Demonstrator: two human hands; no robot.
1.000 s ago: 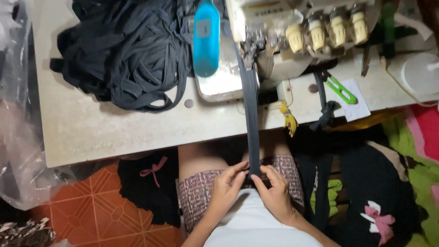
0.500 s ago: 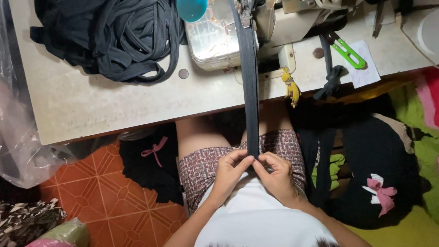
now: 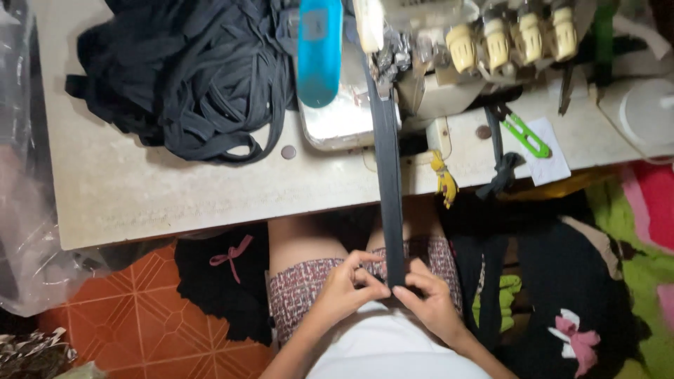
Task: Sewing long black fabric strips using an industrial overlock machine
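Head-camera footage is filled nearest by two hands held over the lap: the left hand [image 3: 347, 284] and the right hand [image 3: 430, 300] are both pinched shut on the lower end of a dark fabric strip [image 3: 388, 175], fingertips meeting on either side of it just above patterned shorts [image 3: 298, 291]. From that grip the strip is drawn taut and straight upward, over the front edge of a pale work table [image 3: 175, 189], and is led under the presser foot of a sewing machine [image 3: 421, 63] at the table's far side. Beside the strip, a yellow tag [image 3: 445, 177] is seen hanging from the table edge, and green thread snips [image 3: 526, 133] are laid on a white paper further right. A blue oblong object [image 3: 319, 49] is stood just left of the needle area. Farther left, a heap of black strips [image 3: 189, 70] is piled on the tabletop.
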